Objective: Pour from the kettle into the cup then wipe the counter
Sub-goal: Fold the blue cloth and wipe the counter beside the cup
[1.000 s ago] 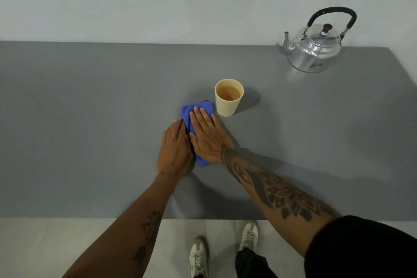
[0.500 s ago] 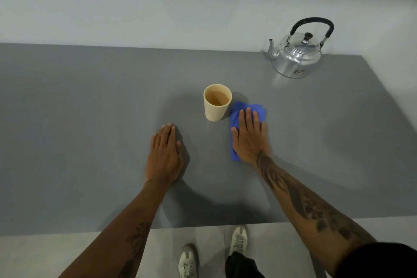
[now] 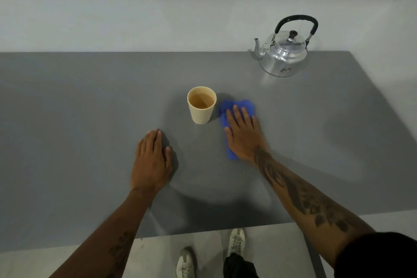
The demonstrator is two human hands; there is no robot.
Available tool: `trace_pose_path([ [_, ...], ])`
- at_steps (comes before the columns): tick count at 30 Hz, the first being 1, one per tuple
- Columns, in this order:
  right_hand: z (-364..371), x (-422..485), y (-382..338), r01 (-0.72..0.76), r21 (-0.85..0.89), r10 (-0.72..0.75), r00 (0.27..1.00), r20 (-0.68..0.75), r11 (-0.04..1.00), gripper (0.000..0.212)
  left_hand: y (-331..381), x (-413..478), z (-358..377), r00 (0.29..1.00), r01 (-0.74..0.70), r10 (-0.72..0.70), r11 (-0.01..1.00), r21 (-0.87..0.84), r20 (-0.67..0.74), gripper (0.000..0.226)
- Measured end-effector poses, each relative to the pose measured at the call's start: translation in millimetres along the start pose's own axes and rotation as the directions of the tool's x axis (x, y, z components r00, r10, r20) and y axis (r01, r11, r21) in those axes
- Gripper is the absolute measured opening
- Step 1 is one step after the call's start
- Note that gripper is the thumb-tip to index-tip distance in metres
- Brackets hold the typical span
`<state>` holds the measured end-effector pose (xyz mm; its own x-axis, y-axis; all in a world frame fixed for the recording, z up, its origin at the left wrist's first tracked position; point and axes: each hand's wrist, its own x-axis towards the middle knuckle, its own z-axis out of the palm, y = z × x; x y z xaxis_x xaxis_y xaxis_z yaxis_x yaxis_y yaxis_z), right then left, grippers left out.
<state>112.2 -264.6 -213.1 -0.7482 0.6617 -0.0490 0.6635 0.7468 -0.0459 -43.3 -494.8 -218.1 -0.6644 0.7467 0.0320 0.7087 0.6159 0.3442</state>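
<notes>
A cream cup (image 3: 201, 109) holding brown liquid stands upright near the middle of the grey counter (image 3: 79, 119). Just right of it lies a blue cloth (image 3: 239, 106), pressed flat under my right hand (image 3: 243, 135), whose fingers are spread over it. My left hand (image 3: 152, 160) rests palm down on the bare counter, in front and to the left of the cup, holding nothing. A shiny metal kettle (image 3: 282, 56) with a black handle sits upright at the back right, its spout pointing left, apart from both hands.
A pale wall runs behind the counter. The counter's front edge lies close to my body, and its right edge slants past the kettle. My feet in light shoes (image 3: 235, 242) stand on the floor below.
My right hand slid the blue cloth from the cup's left front side round to its right side, and it has stayed there. My left hand came off the cloth onto the bare counter.
</notes>
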Motion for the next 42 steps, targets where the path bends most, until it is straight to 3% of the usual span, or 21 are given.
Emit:
trace_pose_path([
  [2,1.7,-30.7,6.3,0.164,-0.030,-0.163,0.986,0.021,0.986,0.060,-2.3,-0.7,0.2,1.000,-0.018,0.018,1.000,0.008,-0.004,0.061],
  [4,1.8,-47.2,33.4,0.211,-0.031,-0.211,0.977,0.013,0.977,0.060,-1.2,-1.3,-0.6,1.000,-0.026,0.026,1.000,0.002,-0.012,0.061],
  [7,1.2,-23.8,69.8,-0.012,-0.022,0.012,1.000,0.001,1.000,0.063,2.6,-1.9,-2.5,1.000,0.003,-0.003,1.000,-0.031,-0.010,0.062],
  [10,-1.2,30.5,66.2,-0.208,0.055,0.210,0.978,-0.017,0.976,0.063,2.0,-1.0,0.3,1.000,0.020,-0.020,0.999,-0.034,0.000,0.063],
  [13,2.2,61.3,36.2,-0.162,0.052,0.161,0.987,0.012,0.985,0.060,1.3,0.4,1.7,1.000,0.020,-0.020,0.999,-0.036,-0.001,0.062],
  [17,2.2,27.6,20.0,-0.008,0.022,0.008,1.000,-0.004,1.000,0.065,3.5,-0.8,-1.2,1.000,0.011,-0.011,0.999,-0.041,-0.008,0.059],
  [23,1.7,-2.4,44.6,-0.110,0.076,0.107,0.994,0.037,0.991,0.067,0.8,-1.6,-5.1,1.000,0.005,-0.004,0.998,-0.057,0.014,0.063],
  [26,-12.8,9.3,49.7,-0.102,0.144,0.089,0.992,0.093,0.984,0.077,6.0,-0.6,-8.7,0.999,0.038,-0.038,0.997,-0.065,0.006,0.060],
  [29,-33.3,22.7,58.8,-0.071,0.217,0.035,0.985,0.168,0.973,0.071,35.0,-4.5,-9.4,1.000,0.022,-0.025,0.988,-0.152,-0.017,0.049],
  [34,-63.5,42.6,80.1,0.004,0.296,-0.020,0.999,0.048,0.955,0.047,139.8,-3.0,9.7,0.994,-0.103,0.108,0.951,-0.291,0.001,0.037],
  [38,-74.5,58.8,90.0,0.026,0.295,-0.064,0.991,0.119,0.955,0.044,207.6,19.2,27.0,0.998,0.036,-0.017,0.927,-0.374,0.054,0.039],
  [42,-67.0,72.2,95.1,0.045,0.250,-0.094,0.978,0.185,0.967,0.045,237.2,40.3,41.2,0.982,0.186,-0.164,0.925,-0.330,0.095,0.051],
])
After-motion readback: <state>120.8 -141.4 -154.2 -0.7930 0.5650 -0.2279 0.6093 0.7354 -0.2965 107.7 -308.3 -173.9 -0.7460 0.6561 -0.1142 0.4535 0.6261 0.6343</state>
